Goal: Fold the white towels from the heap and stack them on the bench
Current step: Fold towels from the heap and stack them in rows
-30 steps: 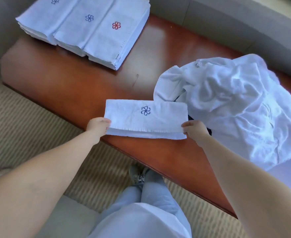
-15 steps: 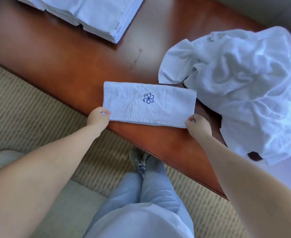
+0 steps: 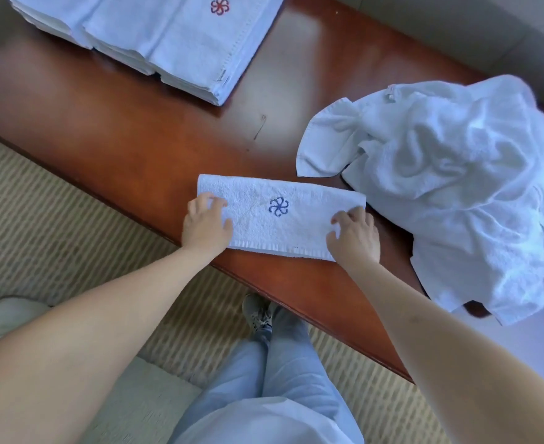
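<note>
Both hands flat on folded towel at table's near edge.
Left hand [image 3: 207, 223] and right hand [image 3: 354, 233] press the towel [image 3: 280, 216] ends, fingers spread, grip loose, nothing pinched. Soft, light, limp terry; probably best pinched at the corners. Heap [image 3: 456, 174] right, stack [image 3: 168, 36] far left on table [image 3: 120, 129].

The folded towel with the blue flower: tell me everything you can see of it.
The folded towel is white terry cloth, folded into a long flat rectangle, with a blue pinwheel flower stitched near its middle and a ribbed hem band along the near edge. It lies flat on the wooden bench at its front edge, apart from the heap. The left hand rests on its left end, the right hand on its right end, fingers spread on top.
</note>
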Action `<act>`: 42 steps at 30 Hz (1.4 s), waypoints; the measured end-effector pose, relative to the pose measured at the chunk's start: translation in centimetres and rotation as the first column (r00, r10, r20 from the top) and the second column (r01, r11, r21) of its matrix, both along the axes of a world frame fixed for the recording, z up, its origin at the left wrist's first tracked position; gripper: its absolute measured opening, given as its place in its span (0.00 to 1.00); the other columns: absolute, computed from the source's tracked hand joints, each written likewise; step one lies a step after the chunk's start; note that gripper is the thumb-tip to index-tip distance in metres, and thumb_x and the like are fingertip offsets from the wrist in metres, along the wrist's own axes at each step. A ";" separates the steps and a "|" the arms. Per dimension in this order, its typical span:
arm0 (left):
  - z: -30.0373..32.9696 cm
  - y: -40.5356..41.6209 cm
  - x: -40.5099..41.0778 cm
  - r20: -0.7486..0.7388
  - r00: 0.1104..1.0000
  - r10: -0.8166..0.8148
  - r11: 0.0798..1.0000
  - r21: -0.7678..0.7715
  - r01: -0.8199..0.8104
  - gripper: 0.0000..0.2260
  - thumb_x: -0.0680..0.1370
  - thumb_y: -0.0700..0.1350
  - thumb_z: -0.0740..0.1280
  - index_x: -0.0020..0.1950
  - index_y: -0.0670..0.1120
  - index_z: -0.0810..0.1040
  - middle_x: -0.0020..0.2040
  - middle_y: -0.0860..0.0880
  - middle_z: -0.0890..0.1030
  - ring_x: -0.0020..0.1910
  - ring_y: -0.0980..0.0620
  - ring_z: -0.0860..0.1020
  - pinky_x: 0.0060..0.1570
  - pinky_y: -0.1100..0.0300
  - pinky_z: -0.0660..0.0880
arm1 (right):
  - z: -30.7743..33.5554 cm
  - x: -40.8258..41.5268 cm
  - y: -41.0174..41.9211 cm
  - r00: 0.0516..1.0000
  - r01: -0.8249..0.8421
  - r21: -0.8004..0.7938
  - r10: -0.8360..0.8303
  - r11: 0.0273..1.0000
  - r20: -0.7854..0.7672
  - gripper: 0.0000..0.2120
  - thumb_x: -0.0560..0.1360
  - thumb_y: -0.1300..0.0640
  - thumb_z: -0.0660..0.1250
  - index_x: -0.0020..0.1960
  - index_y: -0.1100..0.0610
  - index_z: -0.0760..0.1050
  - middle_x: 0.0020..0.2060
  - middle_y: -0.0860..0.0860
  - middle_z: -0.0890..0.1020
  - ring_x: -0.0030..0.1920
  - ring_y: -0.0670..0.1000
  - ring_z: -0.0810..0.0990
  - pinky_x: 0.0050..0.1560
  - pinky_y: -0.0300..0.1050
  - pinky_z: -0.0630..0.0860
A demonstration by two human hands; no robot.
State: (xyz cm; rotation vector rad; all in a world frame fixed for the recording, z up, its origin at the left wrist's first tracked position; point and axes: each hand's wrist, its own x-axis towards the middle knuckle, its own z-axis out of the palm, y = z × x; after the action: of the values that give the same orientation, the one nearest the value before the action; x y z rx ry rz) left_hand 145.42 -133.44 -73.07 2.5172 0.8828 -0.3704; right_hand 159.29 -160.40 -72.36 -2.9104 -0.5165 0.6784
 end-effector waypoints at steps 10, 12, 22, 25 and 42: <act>-7.5 -3.3 6.3 0.054 0.789 -0.613 0.771 0.260 0.581 0.27 0.86 0.55 0.51 0.83 0.47 0.58 0.83 0.49 0.56 0.83 0.46 0.53 0.80 0.46 0.49 | -7.9 -1.4 6.3 0.967 -0.201 0.144 0.173 0.969 0.188 0.29 0.83 0.41 0.58 0.81 0.48 0.61 0.82 0.52 0.58 0.82 0.58 0.54 0.80 0.56 0.52; -8.9 -3.0 5.8 0.093 0.764 -0.638 0.743 0.333 0.580 0.26 0.86 0.55 0.51 0.83 0.48 0.59 0.83 0.49 0.58 0.82 0.46 0.56 0.80 0.44 0.52 | -9.2 -1.3 5.5 0.952 -0.237 0.138 0.201 0.962 0.232 0.30 0.83 0.37 0.54 0.82 0.47 0.60 0.82 0.51 0.58 0.82 0.57 0.54 0.80 0.55 0.50; -8.6 2.8 2.5 0.008 0.818 -0.576 0.772 0.334 0.541 0.29 0.84 0.65 0.46 0.84 0.59 0.53 0.85 0.52 0.49 0.83 0.45 0.47 0.78 0.34 0.48 | -8.2 2.0 -0.2 0.987 -0.033 0.019 0.030 0.999 0.158 0.34 0.81 0.30 0.49 0.83 0.41 0.50 0.83 0.48 0.50 0.83 0.51 0.44 0.81 0.60 0.47; -10.2 3.5 1.9 0.036 0.818 -0.574 0.771 0.359 0.526 0.29 0.83 0.67 0.45 0.84 0.60 0.50 0.85 0.52 0.46 0.83 0.43 0.45 0.75 0.29 0.49 | -9.9 2.1 -0.8 0.972 -0.071 0.061 0.056 0.996 0.228 0.32 0.82 0.32 0.49 0.83 0.42 0.51 0.83 0.48 0.52 0.82 0.51 0.45 0.80 0.57 0.45; 0.3 -6.8 12.2 -0.175 0.714 -0.678 0.724 0.006 0.690 0.24 0.83 0.48 0.60 0.79 0.46 0.64 0.79 0.45 0.63 0.75 0.42 0.65 0.69 0.48 0.67 | -0.6 2.1 -2.8 0.764 0.589 0.127 -0.498 0.798 -0.411 0.31 0.77 0.58 0.64 0.77 0.56 0.58 0.61 0.56 0.77 0.53 0.57 0.78 0.48 0.49 0.75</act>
State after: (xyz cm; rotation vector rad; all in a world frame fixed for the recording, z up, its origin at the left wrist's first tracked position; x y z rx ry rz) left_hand 157.64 -140.27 -72.73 2.8357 -0.0553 -0.7935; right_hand 161.42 -163.24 -72.93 -2.4140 0.2797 0.9301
